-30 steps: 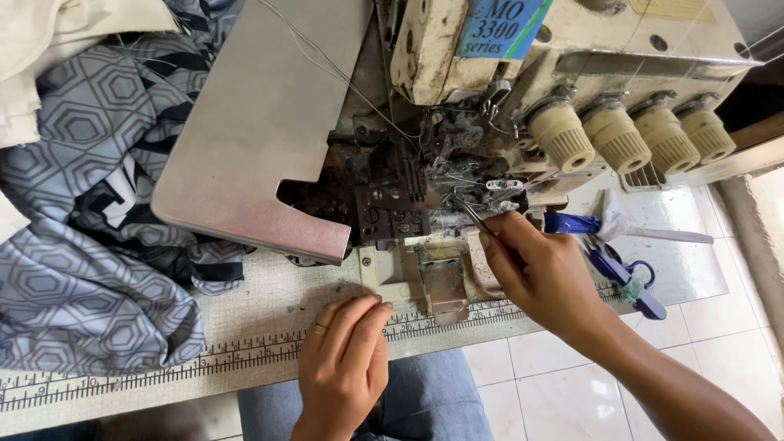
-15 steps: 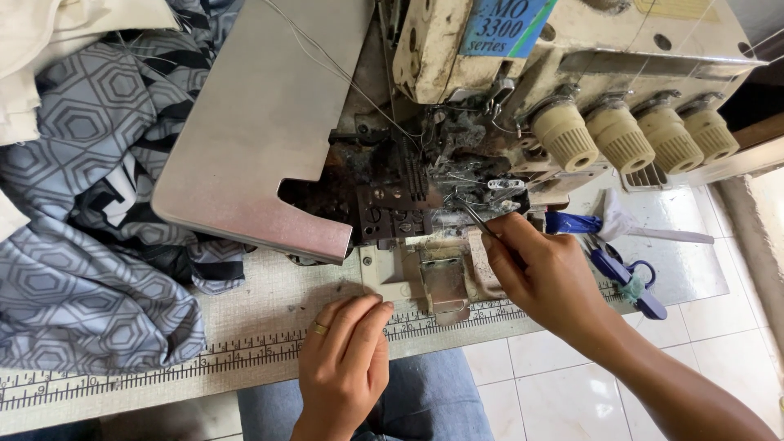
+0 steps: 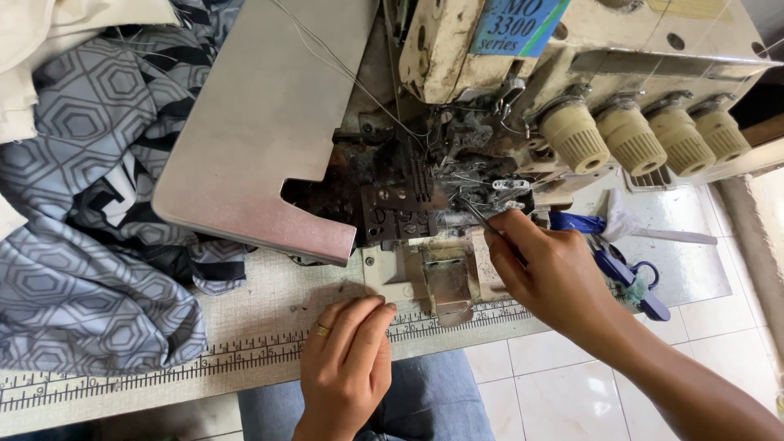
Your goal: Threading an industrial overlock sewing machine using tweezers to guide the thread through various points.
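My right hand pinches slim metal tweezers, whose tips reach into the dark, greasy looper area of a cream overlock sewing machine. My left hand rests flat on the table's front edge, fingers together on the printed ruler strip, holding nothing; it wears a ring. A swung-open metal cover plate lies left of the mechanism. Thin threads run down into the machine.
Grey patterned fabric is heaped on the left, with cream cloth at the top corner. Several round tension knobs line the machine's right side. Blue-handled scissors lie right of my right hand. White floor tiles and my denim-clad lap show below.
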